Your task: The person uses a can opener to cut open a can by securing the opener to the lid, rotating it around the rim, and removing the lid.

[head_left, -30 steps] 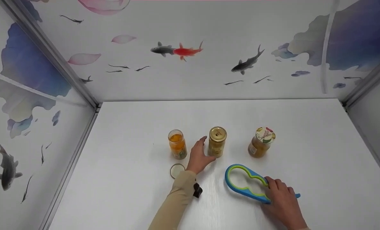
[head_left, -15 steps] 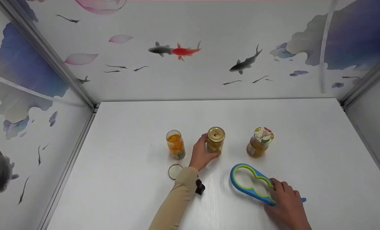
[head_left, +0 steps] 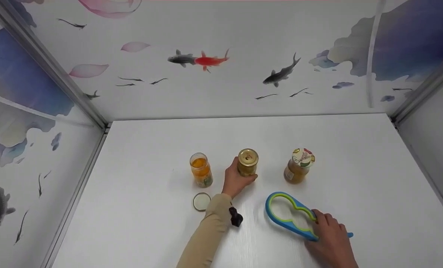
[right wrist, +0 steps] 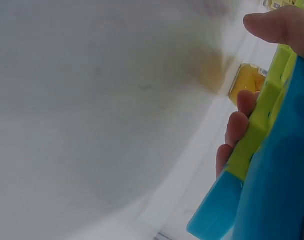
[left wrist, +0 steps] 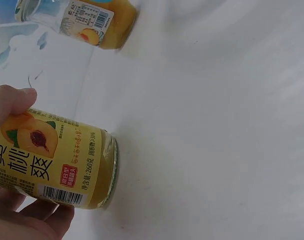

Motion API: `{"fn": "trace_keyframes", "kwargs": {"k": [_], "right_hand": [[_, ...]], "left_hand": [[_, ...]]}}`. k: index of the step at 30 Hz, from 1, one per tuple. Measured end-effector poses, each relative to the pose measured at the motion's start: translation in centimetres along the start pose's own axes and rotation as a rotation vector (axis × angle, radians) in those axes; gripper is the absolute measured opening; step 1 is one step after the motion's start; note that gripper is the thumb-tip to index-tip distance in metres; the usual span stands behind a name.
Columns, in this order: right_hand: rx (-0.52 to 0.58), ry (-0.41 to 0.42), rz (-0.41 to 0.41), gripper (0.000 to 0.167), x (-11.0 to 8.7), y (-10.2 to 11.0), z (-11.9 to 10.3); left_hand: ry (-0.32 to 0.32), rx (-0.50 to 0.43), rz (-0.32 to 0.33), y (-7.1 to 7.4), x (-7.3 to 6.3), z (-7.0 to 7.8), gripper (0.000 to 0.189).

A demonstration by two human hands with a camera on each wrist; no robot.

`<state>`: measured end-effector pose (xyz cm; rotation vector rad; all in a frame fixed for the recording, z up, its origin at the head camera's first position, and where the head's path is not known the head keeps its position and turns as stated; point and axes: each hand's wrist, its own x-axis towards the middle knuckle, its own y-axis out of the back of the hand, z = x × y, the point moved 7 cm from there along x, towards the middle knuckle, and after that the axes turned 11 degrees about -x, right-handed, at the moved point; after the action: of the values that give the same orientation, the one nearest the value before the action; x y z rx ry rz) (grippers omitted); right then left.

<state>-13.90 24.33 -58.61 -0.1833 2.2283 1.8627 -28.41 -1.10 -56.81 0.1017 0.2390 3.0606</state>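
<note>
In the head view, my left hand (head_left: 237, 182) grips a glass jar (head_left: 247, 167) with a gold lid, fingers and thumb around its side. Up close in the left wrist view, this jar (left wrist: 61, 155) shows a yellow label with a peach picture. My right hand (head_left: 332, 234) holds a jar opener (head_left: 299, 231) by its handle end. The opener has a blue frame with a wavy lime-green inner edge, its loop pointing left and away from me. In the right wrist view, fingers wrap around the opener (right wrist: 279, 155), partly hidden behind it.
Left of the gripped jar stands an uncovered jar (head_left: 201, 171) of orange fruit. A loose round lid (head_left: 202, 201) lies in front of it, beside my left sleeve. To the right stands a jar (head_left: 298, 167) with a patterned lid. Printed walls (head_left: 221, 93) border the white table (head_left: 150, 156).
My left hand has closed around the gold-lidded jar, after first reaching beside it with spread fingers. My right hand keeps holding the jar opener, barely shifted. The head view has shifted slightly.
</note>
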Motion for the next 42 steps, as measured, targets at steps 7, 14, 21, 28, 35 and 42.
{"fn": "trace_keyframes", "kwargs": {"k": [7, 14, 21, 28, 35, 42], "right_hand": [[-0.013, 0.008, 0.032, 0.082, -0.2, 0.3, -0.1], [0.007, 0.004, 0.02, 0.084, -0.2, 0.3, -0.1], [-0.012, 0.018, 0.055, 0.085, -0.1, 1.3, 0.2], [-0.012, 0.018, 0.082, 0.084, 0.0, 2.3, 0.4], [-0.021, 0.083, 0.177, 0.087, 0.0, 4.9, 0.2], [0.018, 0.135, 0.288, 0.085, -0.2, 8.1, -0.6]], "left_hand": [[-0.011, -0.014, -0.001, 0.3, -0.4, -0.3, 0.063], [-0.014, -0.01, -0.015, 0.3, -1.2, 0.0, 0.068], [0.04, -0.046, -0.045, 0.1, -2.5, -0.2, 0.07], [-0.03, -0.02, -0.081, -0.2, -3.6, 0.4, 0.067], [-0.101, -0.021, -0.149, -0.7, -4.7, 1.4, 0.066], [-0.144, -0.041, -0.207, -1.4, -5.8, 2.0, 0.064]]}}
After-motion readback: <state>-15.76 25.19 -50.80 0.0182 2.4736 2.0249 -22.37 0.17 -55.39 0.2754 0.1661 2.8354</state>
